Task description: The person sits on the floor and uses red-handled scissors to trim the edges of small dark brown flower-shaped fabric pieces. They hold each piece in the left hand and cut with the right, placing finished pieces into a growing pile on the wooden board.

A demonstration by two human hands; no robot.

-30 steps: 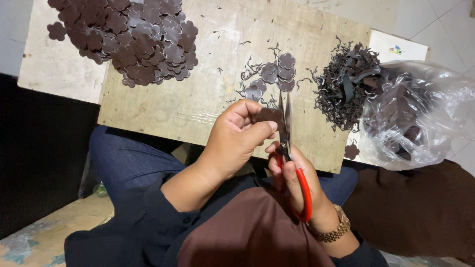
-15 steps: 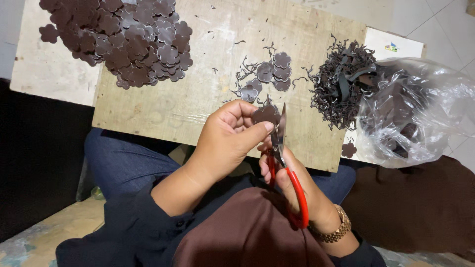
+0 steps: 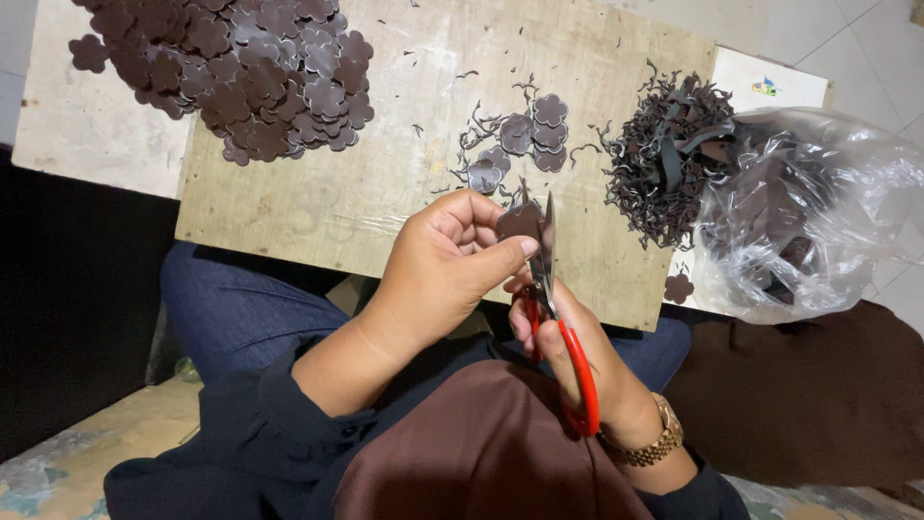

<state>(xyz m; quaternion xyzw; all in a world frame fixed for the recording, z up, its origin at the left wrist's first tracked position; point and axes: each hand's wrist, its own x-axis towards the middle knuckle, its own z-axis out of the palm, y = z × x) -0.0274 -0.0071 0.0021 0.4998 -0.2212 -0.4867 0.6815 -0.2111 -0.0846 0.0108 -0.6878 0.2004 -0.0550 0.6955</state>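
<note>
Left hand (image 3: 438,270) is pinching a small dark brown piece (image 3: 520,221) between thumb and fingertips, clamped on it just above the near edge of the board (image 3: 385,193). Right hand (image 3: 587,376) is gripping red-handled scissors (image 3: 553,308), fingers wrapped shut around the handles. The scissors' long axis is running from the wrist up toward the board, blades pointing away from the body and standing just right of the piece, touching or nearly touching its edge. Key relation: the piece is lying directly left of the blades, the left hand feeding it in from that side; both hands are meeting at the same spot, left one nearer the piece. Whether the blades are slightly parted or closed is hard to tell from this angle, probably a narrow gap.

Piece is looking thin, matte, flexible, like foam sheet or faux leather, with a scalloped outline partly hidden by the thumb.

Relative to the board: a big pile of finished flower shapes (image 3: 250,77) is sitting at its far left corner, flat lobed discs overlapping. A few more flowers (image 3: 534,135) are lying at its centre among thin curly trimmings. A tangled scrap heap (image 3: 669,164) is sitting at its right edge, stringy and curled. A crinkled clear plastic bag (image 3: 818,221) holding more dark material is resting just right of the board. Board is rough pale plywood, resting on the lap.
</note>
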